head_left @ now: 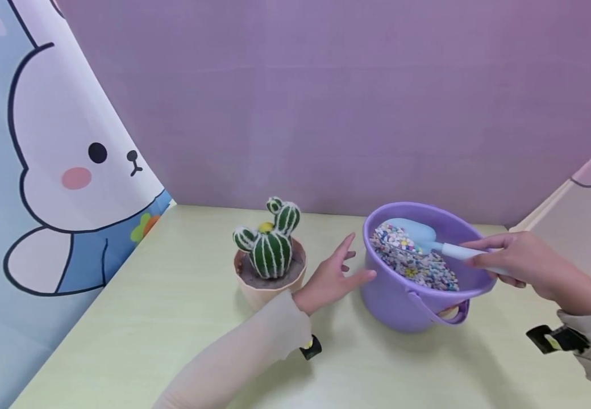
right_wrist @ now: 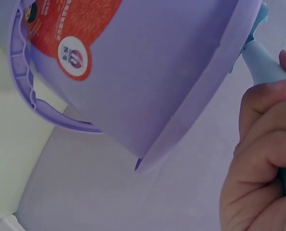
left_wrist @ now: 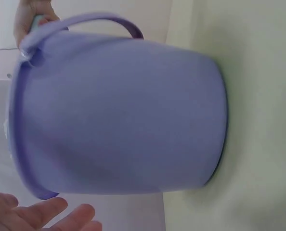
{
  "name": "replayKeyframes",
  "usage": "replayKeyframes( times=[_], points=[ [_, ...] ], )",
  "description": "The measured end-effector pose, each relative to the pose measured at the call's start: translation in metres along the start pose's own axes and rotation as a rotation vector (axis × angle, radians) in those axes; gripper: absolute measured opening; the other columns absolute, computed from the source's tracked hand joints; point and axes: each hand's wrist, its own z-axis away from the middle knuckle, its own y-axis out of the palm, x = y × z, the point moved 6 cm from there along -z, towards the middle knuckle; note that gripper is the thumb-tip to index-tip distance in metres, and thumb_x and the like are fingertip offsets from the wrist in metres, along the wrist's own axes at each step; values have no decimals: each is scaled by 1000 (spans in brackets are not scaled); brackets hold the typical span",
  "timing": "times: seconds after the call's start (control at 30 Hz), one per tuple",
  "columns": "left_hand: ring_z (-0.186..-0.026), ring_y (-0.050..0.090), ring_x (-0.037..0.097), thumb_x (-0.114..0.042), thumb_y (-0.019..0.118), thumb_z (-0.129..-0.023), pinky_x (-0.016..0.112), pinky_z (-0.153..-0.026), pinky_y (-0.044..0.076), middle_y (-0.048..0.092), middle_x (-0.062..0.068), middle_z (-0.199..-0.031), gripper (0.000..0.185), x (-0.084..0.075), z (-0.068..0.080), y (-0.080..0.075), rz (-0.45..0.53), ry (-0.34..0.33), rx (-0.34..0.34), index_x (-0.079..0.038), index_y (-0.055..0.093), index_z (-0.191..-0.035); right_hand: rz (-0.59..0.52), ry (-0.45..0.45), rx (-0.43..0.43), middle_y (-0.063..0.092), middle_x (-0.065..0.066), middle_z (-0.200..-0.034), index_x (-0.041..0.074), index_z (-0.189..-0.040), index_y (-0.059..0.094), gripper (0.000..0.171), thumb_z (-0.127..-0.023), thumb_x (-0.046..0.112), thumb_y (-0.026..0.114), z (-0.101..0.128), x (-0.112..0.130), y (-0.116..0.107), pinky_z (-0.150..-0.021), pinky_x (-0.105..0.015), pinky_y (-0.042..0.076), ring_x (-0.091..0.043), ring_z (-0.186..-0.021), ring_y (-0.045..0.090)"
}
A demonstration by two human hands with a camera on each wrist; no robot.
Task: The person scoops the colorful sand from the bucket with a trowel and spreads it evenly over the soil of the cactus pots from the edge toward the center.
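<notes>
- The light blue scoop (head_left: pixel 417 234) lies with its bowl on the coloured pebbles (head_left: pixel 413 260) inside the purple bucket (head_left: pixel 398 298), its handle reaching out over the bucket's right rim.
- The right hand (head_left: pixel 523 264) grips the scoop's handle, fingers curled round it; the right wrist view shows the curled fingers (right_wrist: pixel 261 139) wrapped on the pale blue handle just beside the bucket's rim.
- The bucket stands on the pale yellow-green table (head_left: pixel 162 318), right of centre, with its carrying handle (head_left: pixel 441 315) folded down on the near side. A red-and-orange label (right_wrist: pixel 68 33) shows on its wall in the right wrist view.
- The left hand (head_left: pixel 333 278) holds nothing: its fingers are straight and spread, and the thumb tip touches or nearly touches the bucket's left wall. In the left wrist view the fingertips (left_wrist: pixel 56 211) lie just below the bucket's rim.
- A toy cactus (head_left: pixel 270 241), green with white stripes, sits in a peach pot (head_left: pixel 267 284) just left of the left hand, near the bucket but apart from it.
- A purple wall (head_left: pixel 326 96) backs the table; a cartoon rabbit panel (head_left: pixel 65 165) stands at the left.
</notes>
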Motion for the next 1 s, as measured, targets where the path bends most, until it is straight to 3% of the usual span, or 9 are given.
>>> replayKeyframes(
  times=[0.07,0.27,0.4,0.5,0.7,0.83,1.0],
  points=[
    [-125,47,31,-42,63,-90,41,-97,44,41,12,-147,84,-1,7,-2,-11,-9,17,-25,13,-155,-18,-1,2,38,5,-46,-7,-124,60,47,-86,19,70,1,0,0,-37,-27,33,-8,-41,35],
    [-118,52,28,-37,62,-92,35,-92,47,47,11,-143,77,-8,27,-14,-18,22,49,-22,19,-154,-73,-15,23,40,6,-46,14,-115,69,29,-86,17,70,1,5,4,-39,-26,35,-8,-43,37],
    [-112,56,28,-29,61,-94,34,-89,49,52,16,-137,71,-12,40,-26,-34,87,41,-12,24,-153,-73,-31,42,40,5,-46,2,-120,65,38,-86,18,70,1,10,8,-39,-26,34,-8,-43,37],
    [-107,58,30,-21,60,-95,36,-88,49,54,20,-132,66,-9,51,-41,-20,111,7,-5,28,-150,-64,-47,49,40,5,-46,-7,-125,59,48,-85,18,71,-1,15,12,-39,-26,34,-8,-42,37],
    [-109,56,39,-14,59,-95,42,-93,47,54,28,-128,61,-2,75,-75,32,155,-63,8,31,-145,-83,-54,71,41,5,-46,-9,-126,56,53,-83,17,72,-4,27,21,-39,-26,34,-8,-41,37],
    [-103,58,41,-18,62,-94,37,-86,50,55,32,-124,63,-1,94,-96,-4,224,-100,13,33,-140,-79,-31,73,42,5,-47,-7,-126,58,54,-81,20,74,-6,35,26,-39,-26,35,-9,-42,38],
    [-99,59,41,-14,62,-93,30,-77,50,58,29,-121,58,5,115,-124,-90,218,-195,11,37,-139,-51,-2,93,45,6,-51,-1,-126,61,57,-78,25,77,-10,49,35,-39,-25,34,-8,-43,36]
  ],
)
